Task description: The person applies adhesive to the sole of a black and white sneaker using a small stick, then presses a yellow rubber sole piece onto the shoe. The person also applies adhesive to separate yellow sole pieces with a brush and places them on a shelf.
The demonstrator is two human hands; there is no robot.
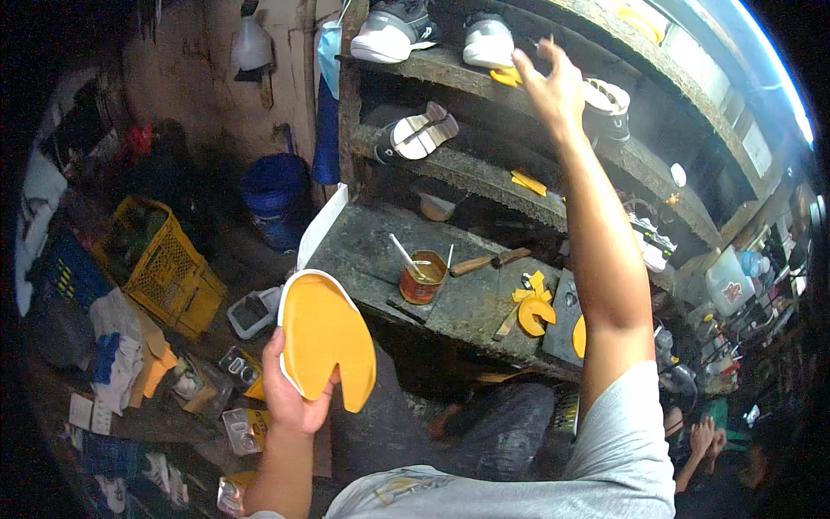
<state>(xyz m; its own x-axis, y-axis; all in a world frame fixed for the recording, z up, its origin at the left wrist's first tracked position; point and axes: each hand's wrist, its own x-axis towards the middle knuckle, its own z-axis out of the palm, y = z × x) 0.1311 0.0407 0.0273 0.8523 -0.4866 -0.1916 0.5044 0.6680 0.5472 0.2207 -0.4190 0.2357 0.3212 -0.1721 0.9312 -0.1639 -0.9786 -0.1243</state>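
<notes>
My left hand (pixel 298 394) grips a yellow shoe sole piece (pixel 324 333) with a white rim and a V-shaped notch at its lower end. It is held tilted above my lap, in front of the workbench (pixel 346 277). Up at the shelves, my right hand (pixel 555 86) is raised with thumb and fingers apart and nothing seen in it. Close to its left stand a sneaker with a white sole (pixel 488 41) and a small yellow piece (pixel 507 77). Just right of the wrist is another white-soled shoe (pixel 608 97).
On the bench are a tin (pixel 422 284) with a white stick, a wooden-handled knife (pixel 473 265) and yellow offcuts (pixel 534 313). More shoes (pixel 419 134) lie on the rough shelves (pixel 484 169). A yellow crate (pixel 177 272) and blue bucket (pixel 275 195) stand left. Another person's hands (pixel 705 439) show lower right.
</notes>
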